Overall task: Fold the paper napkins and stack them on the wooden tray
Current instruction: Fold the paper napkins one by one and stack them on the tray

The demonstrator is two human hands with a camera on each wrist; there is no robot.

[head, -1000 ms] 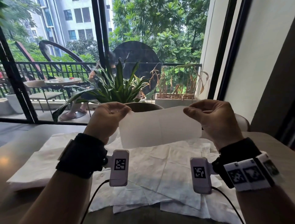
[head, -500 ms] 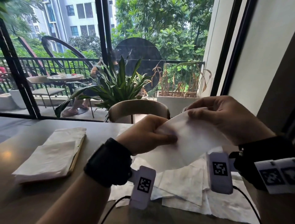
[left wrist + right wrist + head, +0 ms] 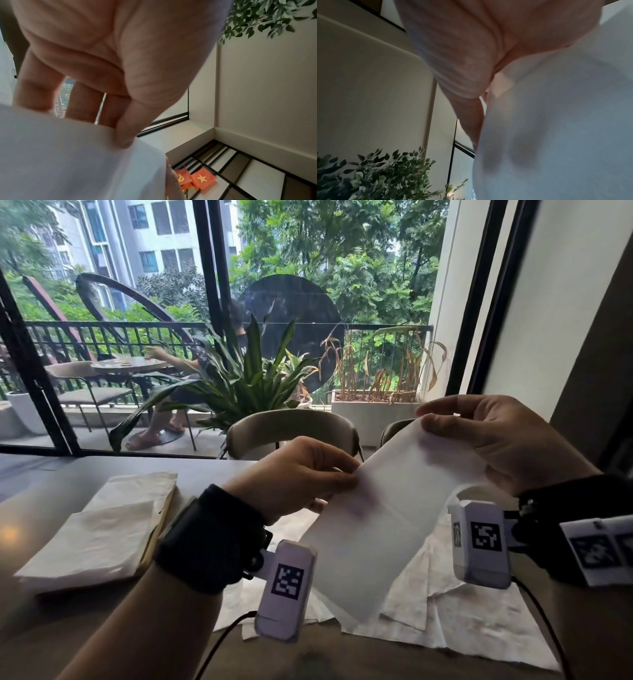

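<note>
A white paper napkin (image 3: 373, 529) hangs in the air above the table (image 3: 51, 628), held slantwise between both hands, its far right corner higher than its left edge. The left hand (image 3: 294, 474) pinches the napkin's left edge, thumb and fingertips closed on the sheet; in the left wrist view the thumb presses down onto the paper with the other fingers behind it. The right hand (image 3: 496, 440) pinches the upper right corner, thumb on the near face and fingers curled behind; the right wrist view shows the paper draped close against the palm. The lower part of the sheet hangs free, with a faint crease across it. Beneath it, unfolded napkins (image 3: 462, 621) lie spread and overlapping on the near right of the table. On the left, a stack of folded napkins (image 3: 92, 539) rests on the wooden tray (image 3: 161, 529), whose edge shows along the stack's right side. The sheet looks very light, limp and thin, so it will probably sag, catch any draught and tear if pulled taut. Corners and edges seem the best places to hold it, with a gentle pinch. Bringing corner to corner and then pressing the fold flat on the table would likely give a cleaner crease than folding in the air.
</note>
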